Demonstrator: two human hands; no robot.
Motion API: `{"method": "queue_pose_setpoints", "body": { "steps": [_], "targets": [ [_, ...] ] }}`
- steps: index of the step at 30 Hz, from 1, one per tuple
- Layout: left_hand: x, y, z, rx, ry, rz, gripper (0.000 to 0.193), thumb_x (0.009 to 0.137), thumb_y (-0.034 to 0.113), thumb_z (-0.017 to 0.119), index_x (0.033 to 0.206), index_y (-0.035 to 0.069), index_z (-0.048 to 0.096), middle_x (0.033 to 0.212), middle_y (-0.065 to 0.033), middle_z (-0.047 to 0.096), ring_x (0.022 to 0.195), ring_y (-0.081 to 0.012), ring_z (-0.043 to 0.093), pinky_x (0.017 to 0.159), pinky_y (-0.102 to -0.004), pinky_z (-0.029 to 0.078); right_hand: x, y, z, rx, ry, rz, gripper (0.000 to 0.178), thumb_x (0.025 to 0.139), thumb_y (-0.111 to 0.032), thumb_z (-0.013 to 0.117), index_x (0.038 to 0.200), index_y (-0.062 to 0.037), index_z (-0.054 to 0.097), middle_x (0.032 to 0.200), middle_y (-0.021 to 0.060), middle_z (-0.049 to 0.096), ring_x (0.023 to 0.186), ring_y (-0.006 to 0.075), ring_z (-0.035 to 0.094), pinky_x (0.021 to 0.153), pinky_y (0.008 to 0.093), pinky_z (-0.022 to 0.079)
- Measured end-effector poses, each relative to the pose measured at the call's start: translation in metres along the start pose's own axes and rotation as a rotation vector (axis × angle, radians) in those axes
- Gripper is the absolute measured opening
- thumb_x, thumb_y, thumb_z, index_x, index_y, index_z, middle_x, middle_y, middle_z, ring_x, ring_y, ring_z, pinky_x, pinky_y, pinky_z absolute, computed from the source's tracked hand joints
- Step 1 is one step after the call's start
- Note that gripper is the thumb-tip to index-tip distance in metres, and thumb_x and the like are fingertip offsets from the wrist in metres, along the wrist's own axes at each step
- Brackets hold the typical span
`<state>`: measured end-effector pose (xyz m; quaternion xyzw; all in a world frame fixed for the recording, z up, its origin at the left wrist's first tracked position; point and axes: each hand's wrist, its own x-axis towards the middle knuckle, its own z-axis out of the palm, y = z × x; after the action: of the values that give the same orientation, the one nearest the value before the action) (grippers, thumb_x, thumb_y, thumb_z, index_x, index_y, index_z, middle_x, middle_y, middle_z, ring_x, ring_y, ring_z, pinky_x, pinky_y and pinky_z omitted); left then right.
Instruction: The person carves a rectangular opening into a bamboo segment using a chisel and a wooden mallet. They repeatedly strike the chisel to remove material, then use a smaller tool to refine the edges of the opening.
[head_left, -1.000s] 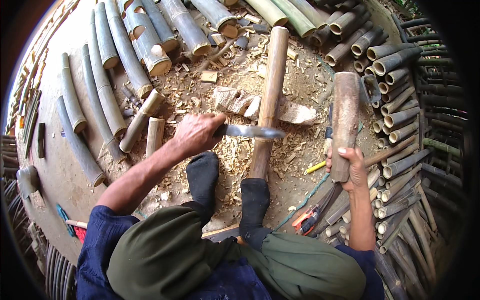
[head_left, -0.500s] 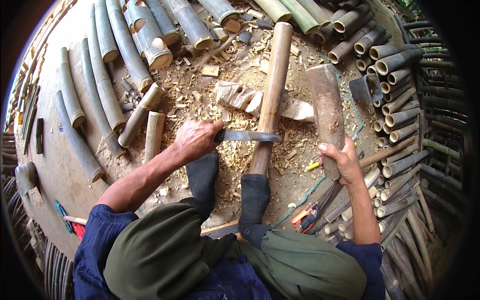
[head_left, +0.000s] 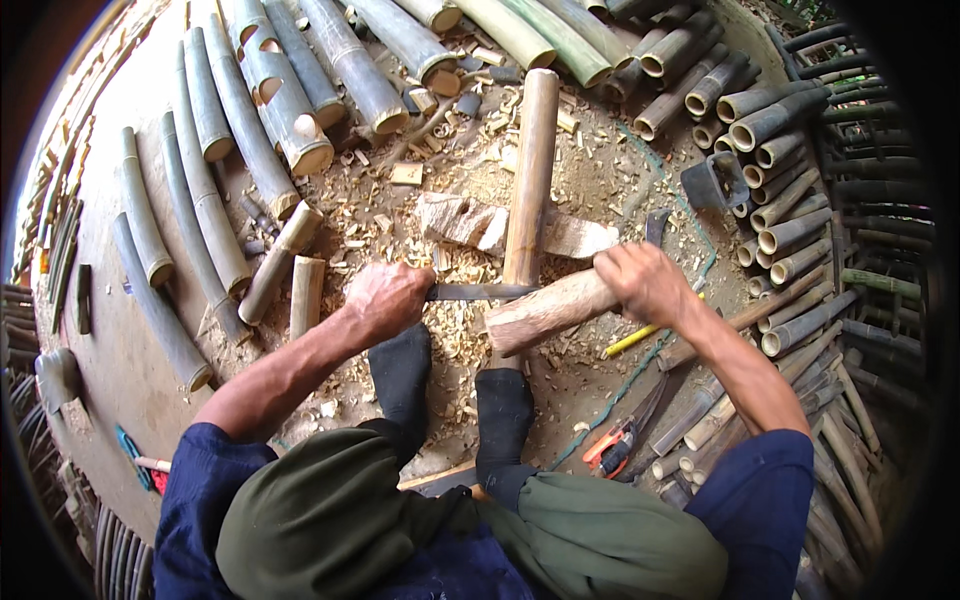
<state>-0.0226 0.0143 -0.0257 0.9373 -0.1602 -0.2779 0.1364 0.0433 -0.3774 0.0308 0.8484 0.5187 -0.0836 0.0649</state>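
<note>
Bamboo pole [head_left: 530, 170] flat on chip-strewn ground [head_left: 420, 240], long axis running straight away from the body, near end pinned by a dark-socked foot [head_left: 503, 405]; knife blade [head_left: 480, 292] laid crosswise on it, pointing right; left hand [head_left: 385, 298] shut round the knife handle; right hand [head_left: 645, 282] gripping a wooden mallet [head_left: 545, 312] (head directly over the blade's back); cut bamboo tubes [head_left: 770, 240] stacked right.

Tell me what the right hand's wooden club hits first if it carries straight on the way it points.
The right hand holds a wooden club angled toward the knife blade set across the upright bamboo pole. The blade's back looks first in line, though depth is unclear.
</note>
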Motion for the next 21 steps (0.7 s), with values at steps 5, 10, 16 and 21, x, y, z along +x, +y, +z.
{"method": "queue_pose_setpoints", "body": {
  "steps": [5,10,16,21],
  "targets": [
    [-0.005,-0.014,0.006,0.017,0.046,0.044,0.012,0.090,0.011,0.059,0.096,0.004,0.067,0.070,-0.0216,0.069,0.067,-0.0397,0.073,0.062,-0.0533,0.057,0.015,-0.059,-0.048,0.239,0.311,-0.420,0.025,0.078,-0.010,0.079,0.097,-0.0071,0.063,0.084,0.0068,0.066,0.079,0.0221,0.070,0.069,0.0386,0.059],
    [-0.002,-0.009,0.011,0.027,0.093,0.043,0.011,0.090,0.011,0.059,0.095,0.004,0.067,0.068,-0.0215,0.068,0.065,-0.0398,0.072,0.060,-0.0541,0.056,0.020,-0.019,-0.015,0.113,0.133,0.009,0.029,0.072,-0.014,0.081,0.092,-0.0089,0.061,0.083,0.0060,0.065,0.076,0.0192,0.069,0.067,0.0374,0.057],
    [0.002,-0.007,0.007,0.009,0.100,0.074,0.011,0.091,0.012,0.059,0.093,0.004,0.066,0.067,-0.0215,0.067,0.062,-0.0396,0.070,0.057,-0.0541,0.054,0.014,-0.021,-0.017,0.286,0.340,-0.297,0.025,0.076,-0.009,0.076,0.096,-0.0088,0.062,0.085,0.0033,0.066,0.075,0.0221,0.069,0.065,0.0357,0.057],
    [-0.002,-0.013,0.011,-0.012,0.101,0.042,0.010,0.092,0.012,0.058,0.092,0.004,0.065,0.069,-0.0216,0.068,0.064,-0.0395,0.071,0.058,-0.0538,0.054,0.017,-0.066,-0.043,0.263,0.165,-0.170,0.023,0.078,-0.009,0.077,0.098,-0.0063,0.066,0.083,0.0061,0.067,0.077,0.0217,0.071,0.067,0.0361,0.060]
  ]
}}
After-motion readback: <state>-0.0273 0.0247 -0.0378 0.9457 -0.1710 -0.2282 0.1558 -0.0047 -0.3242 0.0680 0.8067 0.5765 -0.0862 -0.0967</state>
